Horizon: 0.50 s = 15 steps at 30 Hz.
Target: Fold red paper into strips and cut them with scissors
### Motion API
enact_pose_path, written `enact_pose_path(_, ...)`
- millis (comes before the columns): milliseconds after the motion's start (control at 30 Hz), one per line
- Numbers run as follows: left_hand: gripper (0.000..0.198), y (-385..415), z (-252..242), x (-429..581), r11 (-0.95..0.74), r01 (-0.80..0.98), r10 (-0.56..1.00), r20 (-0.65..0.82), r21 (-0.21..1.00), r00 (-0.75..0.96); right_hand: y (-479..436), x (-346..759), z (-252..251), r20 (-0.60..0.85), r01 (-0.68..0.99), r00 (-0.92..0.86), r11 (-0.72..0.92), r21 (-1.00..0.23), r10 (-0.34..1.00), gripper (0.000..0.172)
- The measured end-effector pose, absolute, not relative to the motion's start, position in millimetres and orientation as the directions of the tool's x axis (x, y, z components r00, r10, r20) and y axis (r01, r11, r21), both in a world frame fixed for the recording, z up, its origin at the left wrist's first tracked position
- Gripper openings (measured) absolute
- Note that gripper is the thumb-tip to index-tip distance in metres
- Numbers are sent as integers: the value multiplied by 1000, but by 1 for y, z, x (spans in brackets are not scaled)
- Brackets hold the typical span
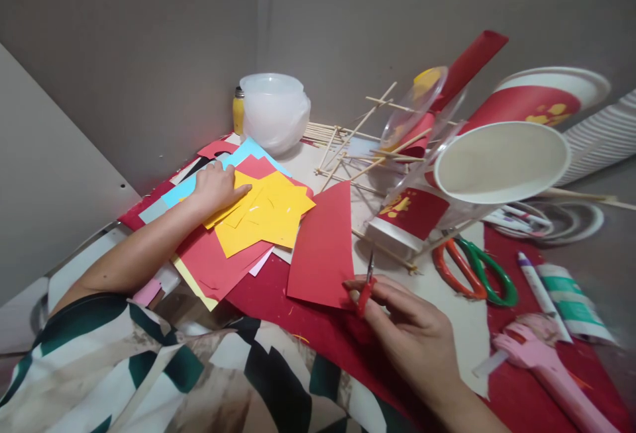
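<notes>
While the right hand (407, 327) pinches a small pair of red-handled scissors (368, 287) between thumb and fingers, blades pointing up, the left hand (216, 188) lies flat, fingers loosely together, on a heap of yellow paper pieces (268, 218), pressing rather than gripping. Just beside the blades lies a red paper sheet (322, 247), its far corner near the yellow heap, which rests on more red and blue sheets. Farther right lie orange-and-green scissors (472, 271) and a tipped paper cup (497, 165) among wooden skewers (348, 148), with a translucent tub (275, 112) by the wall
</notes>
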<state>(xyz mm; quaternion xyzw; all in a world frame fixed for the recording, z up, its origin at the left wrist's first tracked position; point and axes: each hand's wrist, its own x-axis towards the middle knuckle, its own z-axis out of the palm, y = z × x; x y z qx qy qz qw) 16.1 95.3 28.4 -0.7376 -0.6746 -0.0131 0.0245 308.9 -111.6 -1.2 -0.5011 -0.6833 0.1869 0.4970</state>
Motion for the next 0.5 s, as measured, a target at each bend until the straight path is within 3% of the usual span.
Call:
enact_pose_path(133,65,105,37,0,-38,999,998,61,28,36,-111,309,-2,504,525,-7,432,-733,863,14)
enact_pose_path(300,54,139,53,-38,155,986,983,88,53,-159,-109,308,2,513,524,-30,450,-723,858,14)
enact_pose_path(500,48,166,52,-67,264,957,962,-103,122,-252,-108,304,7,489,529,-49,438,-727,871,21)
